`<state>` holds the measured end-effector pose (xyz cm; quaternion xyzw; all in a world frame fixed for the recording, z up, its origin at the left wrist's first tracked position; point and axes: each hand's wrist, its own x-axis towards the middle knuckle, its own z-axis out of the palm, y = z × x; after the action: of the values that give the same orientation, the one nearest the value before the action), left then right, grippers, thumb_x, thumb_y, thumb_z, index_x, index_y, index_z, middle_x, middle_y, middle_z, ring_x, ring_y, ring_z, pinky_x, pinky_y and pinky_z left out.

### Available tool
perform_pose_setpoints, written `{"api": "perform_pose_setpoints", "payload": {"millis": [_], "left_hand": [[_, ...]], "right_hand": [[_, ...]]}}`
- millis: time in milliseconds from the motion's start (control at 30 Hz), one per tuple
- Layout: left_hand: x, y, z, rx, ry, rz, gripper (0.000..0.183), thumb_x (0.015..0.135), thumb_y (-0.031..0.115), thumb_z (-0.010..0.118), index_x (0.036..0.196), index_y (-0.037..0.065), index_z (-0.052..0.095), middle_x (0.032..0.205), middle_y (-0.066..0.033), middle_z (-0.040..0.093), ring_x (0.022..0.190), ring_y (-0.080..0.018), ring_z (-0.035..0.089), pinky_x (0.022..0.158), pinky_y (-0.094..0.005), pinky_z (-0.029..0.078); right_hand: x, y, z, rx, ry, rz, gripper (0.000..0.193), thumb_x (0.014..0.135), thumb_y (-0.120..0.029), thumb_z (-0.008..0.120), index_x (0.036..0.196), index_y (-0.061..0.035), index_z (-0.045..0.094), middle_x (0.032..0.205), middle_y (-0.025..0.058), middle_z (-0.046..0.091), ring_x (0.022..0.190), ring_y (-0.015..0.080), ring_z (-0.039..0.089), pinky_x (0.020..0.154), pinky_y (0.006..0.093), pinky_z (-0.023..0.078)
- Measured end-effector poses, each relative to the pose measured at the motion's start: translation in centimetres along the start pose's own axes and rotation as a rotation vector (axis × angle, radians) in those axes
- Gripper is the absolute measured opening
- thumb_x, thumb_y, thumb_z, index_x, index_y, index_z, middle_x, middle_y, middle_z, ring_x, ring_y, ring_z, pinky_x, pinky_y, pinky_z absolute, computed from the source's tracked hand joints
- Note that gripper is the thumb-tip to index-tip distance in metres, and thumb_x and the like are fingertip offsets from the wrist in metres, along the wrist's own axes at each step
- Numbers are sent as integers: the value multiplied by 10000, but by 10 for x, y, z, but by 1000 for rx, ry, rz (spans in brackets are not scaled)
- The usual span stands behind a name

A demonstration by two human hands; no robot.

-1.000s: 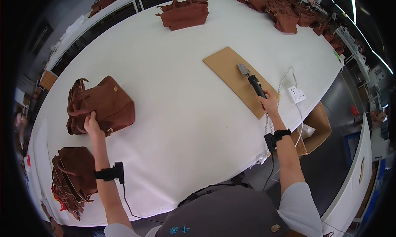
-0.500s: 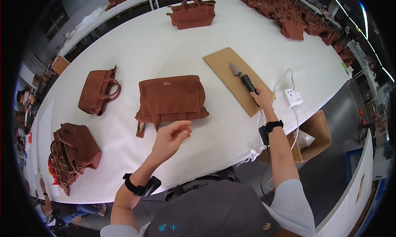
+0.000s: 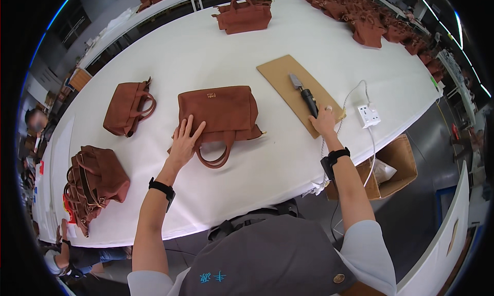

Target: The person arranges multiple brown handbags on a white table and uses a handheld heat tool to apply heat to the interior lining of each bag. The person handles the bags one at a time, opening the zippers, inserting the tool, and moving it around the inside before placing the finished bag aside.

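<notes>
A reddish-brown handbag (image 3: 218, 105) lies on the white-covered table in front of me, its looped handle (image 3: 213, 162) toward me. My left hand (image 3: 186, 139) rests with spread fingers on the bag's near left corner, holding nothing. My right hand (image 3: 324, 122) is round the rear end of a small hand iron (image 3: 309, 100), which has a black grip and a pointed metal plate. The iron lies over a brown cardboard sheet (image 3: 280, 69), plate pointing away from me. My palm hides the end of the grip.
Another brown handbag (image 3: 121, 108) lies to the left, and more bags (image 3: 103, 175) sit at the near left. One bag (image 3: 244, 17) stands far back; many crowd the far right. A white power strip (image 3: 368, 116) with cords is right of the board. A carton (image 3: 399, 164) stands below the table edge.
My left hand has come down onto the bag's near left corner with fingers spread. The bag's handle now loops toward me. My right hand sits slightly farther back on the iron.
</notes>
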<state>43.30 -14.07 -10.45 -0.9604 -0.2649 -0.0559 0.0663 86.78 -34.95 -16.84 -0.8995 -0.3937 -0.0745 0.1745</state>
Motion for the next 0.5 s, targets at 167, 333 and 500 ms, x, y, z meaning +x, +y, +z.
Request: {"api": "perform_pose_setpoints", "payload": {"millis": [167,333,500], "left_hand": [[9,4,0,37,3,57,756,797,134,653,1447,254,285,1405,-196,353,1154,-367,450,906,-462,412],[16,11,0,-165,-61,-68,603,831,134,606,1392,180,391,1029,-165,577,885,-321,580,754,-401,484],[11,34,-2,-141,-8,-87,538,829,207,616,1340,150,457,863,-165,596,776,-330,607,637,-419,485]], "right_hand": [[-34,-46,-12,264,-21,-152,407,753,-183,668,1107,-25,545,1054,219,553,982,371,539,821,461,452],[-75,-63,19,73,-64,-86,448,774,-230,652,1106,45,528,1137,266,552,1117,379,471,943,461,368],[-99,-109,19,94,-143,-218,490,767,-263,656,1114,54,517,1120,305,561,1161,393,438,967,478,323]]}}
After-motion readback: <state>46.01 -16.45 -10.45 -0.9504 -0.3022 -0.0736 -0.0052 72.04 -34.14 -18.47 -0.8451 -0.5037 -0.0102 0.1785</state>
